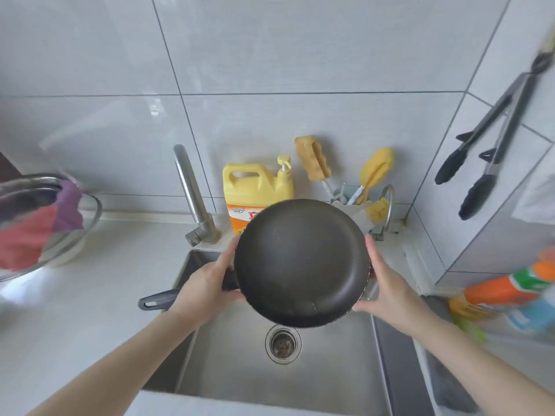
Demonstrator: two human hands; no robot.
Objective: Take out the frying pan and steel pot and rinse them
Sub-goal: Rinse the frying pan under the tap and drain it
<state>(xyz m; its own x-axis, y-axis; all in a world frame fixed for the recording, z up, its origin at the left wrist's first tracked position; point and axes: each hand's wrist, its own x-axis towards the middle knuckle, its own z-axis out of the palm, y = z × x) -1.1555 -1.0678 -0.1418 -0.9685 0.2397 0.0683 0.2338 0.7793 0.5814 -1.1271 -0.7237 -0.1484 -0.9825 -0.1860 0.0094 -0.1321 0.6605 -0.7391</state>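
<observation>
Frying pan [300, 262] held tilted above sink [330, 370]; left hand [207, 283] clamped round its handle base, right hand [384, 283] flat-fingered against opposite rim.

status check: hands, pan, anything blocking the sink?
Left hand grips the frying pan at the handle base; right hand steadies the far rim. Pan held over the sink, tilted toward camera. Basin clear; no water visible from the faucet.

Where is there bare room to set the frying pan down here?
The sink floor around the drain is bare, below the frying pan. The counter between the steel bowl and the sink edge is free too. The back ledge is crowded: faucet, detergent jug, brush holder.
</observation>
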